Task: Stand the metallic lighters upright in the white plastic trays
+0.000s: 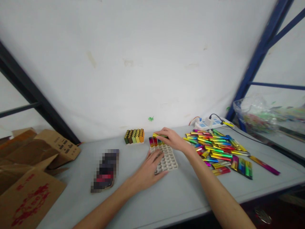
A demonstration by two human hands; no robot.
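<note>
A white tray (170, 161) with rows of round cells lies at the middle of the table. Several shiny red and yellow pieces (155, 142) stand in its far end. My left hand (152, 165) rests on the tray's left side, its fingers spread over the cells. At the tray's far end, my right hand (169, 137) has its fingers closed round a yellow metallic piece (156, 135). To the right is a heap of shiny multicoloured pieces (216, 148). Behind and left of the tray sits a block of upright gold-topped pieces (134, 136).
Open cardboard boxes (35, 190) fill the left side. A pixelated dark object (106, 171) lies between them and my left hand. A power strip (209, 123) with cables is against the wall, and a clear plastic bag (257, 116) stands at the far right.
</note>
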